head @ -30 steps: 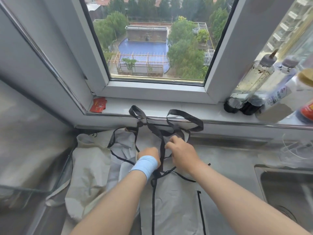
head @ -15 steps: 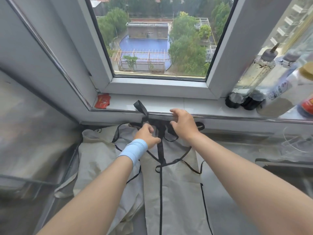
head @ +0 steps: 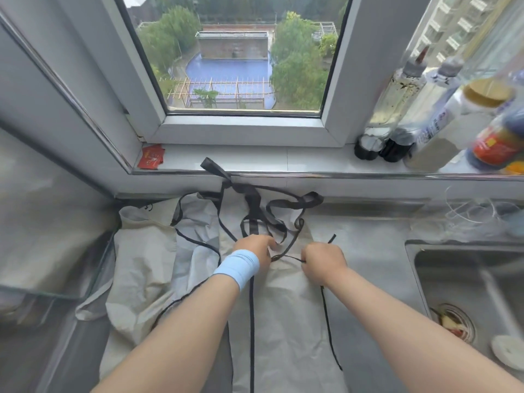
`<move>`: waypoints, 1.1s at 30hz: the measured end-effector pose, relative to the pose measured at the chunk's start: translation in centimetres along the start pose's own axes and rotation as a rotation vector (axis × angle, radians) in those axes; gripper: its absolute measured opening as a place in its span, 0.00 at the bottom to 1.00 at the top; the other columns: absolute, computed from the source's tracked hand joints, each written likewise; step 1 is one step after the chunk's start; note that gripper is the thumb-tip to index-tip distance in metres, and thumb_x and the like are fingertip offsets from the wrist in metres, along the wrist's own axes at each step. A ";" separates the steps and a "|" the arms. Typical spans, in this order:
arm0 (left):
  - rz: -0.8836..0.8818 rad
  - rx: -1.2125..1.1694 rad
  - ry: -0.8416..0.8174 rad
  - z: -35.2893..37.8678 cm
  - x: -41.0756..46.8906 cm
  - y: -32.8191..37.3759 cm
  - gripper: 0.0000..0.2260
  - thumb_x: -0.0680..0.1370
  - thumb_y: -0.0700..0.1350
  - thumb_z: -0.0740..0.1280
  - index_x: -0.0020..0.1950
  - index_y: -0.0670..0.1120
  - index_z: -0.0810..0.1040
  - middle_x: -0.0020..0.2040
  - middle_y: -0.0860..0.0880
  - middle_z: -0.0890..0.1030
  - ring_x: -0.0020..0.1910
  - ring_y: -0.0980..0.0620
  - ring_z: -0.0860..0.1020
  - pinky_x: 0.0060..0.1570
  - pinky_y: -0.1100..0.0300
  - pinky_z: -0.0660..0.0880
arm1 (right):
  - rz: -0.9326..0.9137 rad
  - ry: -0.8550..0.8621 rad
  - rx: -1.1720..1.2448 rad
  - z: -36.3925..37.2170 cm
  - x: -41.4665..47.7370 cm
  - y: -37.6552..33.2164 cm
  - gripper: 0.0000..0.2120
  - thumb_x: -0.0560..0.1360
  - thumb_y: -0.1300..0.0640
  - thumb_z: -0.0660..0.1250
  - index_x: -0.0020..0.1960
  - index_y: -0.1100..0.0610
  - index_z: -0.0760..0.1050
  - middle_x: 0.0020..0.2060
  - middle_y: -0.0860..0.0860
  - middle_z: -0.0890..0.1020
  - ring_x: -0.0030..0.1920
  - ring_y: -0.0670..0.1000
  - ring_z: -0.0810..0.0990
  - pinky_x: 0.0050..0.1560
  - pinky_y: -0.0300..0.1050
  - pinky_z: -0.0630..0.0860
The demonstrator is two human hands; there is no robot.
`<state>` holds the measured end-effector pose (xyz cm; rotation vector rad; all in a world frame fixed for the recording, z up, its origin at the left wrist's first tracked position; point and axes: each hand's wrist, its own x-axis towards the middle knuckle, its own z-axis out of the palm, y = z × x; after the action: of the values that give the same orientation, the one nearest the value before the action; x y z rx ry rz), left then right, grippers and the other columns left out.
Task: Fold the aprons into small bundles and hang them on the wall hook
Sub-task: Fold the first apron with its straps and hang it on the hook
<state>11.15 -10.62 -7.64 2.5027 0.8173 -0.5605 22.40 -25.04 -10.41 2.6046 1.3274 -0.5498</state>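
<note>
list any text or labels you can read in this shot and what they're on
No text here can be read for sure.
Red packet on the sill: pale print, too blurred to read.
White bottle: blue label print, too small and blurred.
Red-labelled jar: yellow and white marks, blurred.
Clear bottle: no label visible.
Aprons: no print visible.

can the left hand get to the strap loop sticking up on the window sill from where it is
Probably yes. The left hand rests on the apron, and the strap loop lies on the sill just ahead. Only loose straps lie between; the red packet sits off to the side.
</note>
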 end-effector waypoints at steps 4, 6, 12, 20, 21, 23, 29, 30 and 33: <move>-0.086 -0.023 -0.056 0.1 -0.7 -0.1 0.16 0.75 0.51 0.65 0.62 0.56 0.74 0.56 0.55 0.80 0.56 0.49 0.78 0.54 0.56 0.75 | 0.021 0.251 0.118 -1.9 0.2 -0.2 0.12 0.80 0.48 0.60 0.49 0.53 0.79 0.48 0.52 0.82 0.49 0.58 0.81 0.39 0.45 0.69; -0.115 0.005 -0.097 0.1 -0.9 -0.2 0.14 0.72 0.52 0.67 0.56 0.51 0.76 0.52 0.51 0.80 0.51 0.47 0.79 0.48 0.57 0.76 | -0.002 0.343 0.251 -3.8 0.6 -0.6 0.11 0.80 0.49 0.61 0.47 0.53 0.79 0.45 0.51 0.83 0.48 0.58 0.80 0.38 0.45 0.67; -0.033 -0.096 -0.028 -2.1 -1.8 -0.2 0.12 0.69 0.46 0.67 0.51 0.49 0.70 0.42 0.51 0.79 0.40 0.47 0.79 0.37 0.58 0.74 | -0.285 0.389 0.662 -8.7 2.1 -4.4 0.09 0.76 0.61 0.67 0.52 0.56 0.85 0.49 0.50 0.86 0.51 0.50 0.82 0.55 0.39 0.74; -0.043 -0.193 -0.090 -3.6 -2.9 -2.7 0.12 0.64 0.38 0.70 0.41 0.49 0.70 0.39 0.47 0.83 0.34 0.49 0.82 0.33 0.55 0.80 | -0.190 -0.164 0.073 -7.3 2.5 -5.8 0.13 0.78 0.52 0.59 0.52 0.55 0.80 0.54 0.55 0.82 0.58 0.59 0.78 0.54 0.48 0.70; -0.043 -0.262 -0.090 -3.4 -2.8 -3.1 0.13 0.65 0.39 0.70 0.41 0.49 0.68 0.40 0.46 0.84 0.35 0.48 0.84 0.38 0.52 0.82 | -0.178 -0.222 -0.019 -7.3 2.7 -5.5 0.15 0.78 0.50 0.58 0.55 0.54 0.80 0.57 0.55 0.81 0.63 0.58 0.75 0.61 0.51 0.67; -0.013 -0.367 -0.110 -3.4 -2.7 -3.5 0.15 0.67 0.39 0.71 0.45 0.50 0.66 0.40 0.48 0.85 0.32 0.50 0.83 0.43 0.52 0.81 | -0.170 -0.301 -0.147 -7.3 3.1 -4.9 0.19 0.80 0.45 0.54 0.58 0.54 0.79 0.61 0.53 0.79 0.69 0.56 0.68 0.69 0.57 0.56; 0.080 -0.232 -0.204 -4.0 -2.1 -2.5 0.08 0.71 0.52 0.71 0.49 0.57 0.78 0.44 0.53 0.81 0.34 0.53 0.79 0.40 0.61 0.77 | -0.201 -0.219 -0.126 -8.3 3.2 -4.4 0.16 0.80 0.50 0.52 0.48 0.56 0.76 0.58 0.55 0.78 0.64 0.56 0.71 0.67 0.58 0.59; 0.075 -0.174 -0.216 -4.0 -1.9 -2.4 0.07 0.72 0.53 0.70 0.49 0.57 0.80 0.45 0.54 0.81 0.37 0.53 0.78 0.41 0.62 0.75 | -0.213 -0.118 -0.058 -8.3 3.3 -4.1 0.14 0.78 0.54 0.55 0.49 0.56 0.79 0.56 0.55 0.78 0.62 0.57 0.72 0.62 0.54 0.64; 0.037 -0.028 -0.163 -3.4 -0.9 -2.6 0.07 0.74 0.49 0.68 0.50 0.55 0.82 0.51 0.55 0.81 0.48 0.51 0.79 0.49 0.61 0.75 | -0.230 0.218 0.149 -7.5 3.1 -2.6 0.14 0.75 0.61 0.59 0.52 0.53 0.82 0.50 0.52 0.78 0.54 0.58 0.76 0.48 0.47 0.72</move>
<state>9.72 -7.36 -5.14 2.4043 0.7117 -0.7240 23.79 -18.85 -4.69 2.7117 1.7321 -0.4204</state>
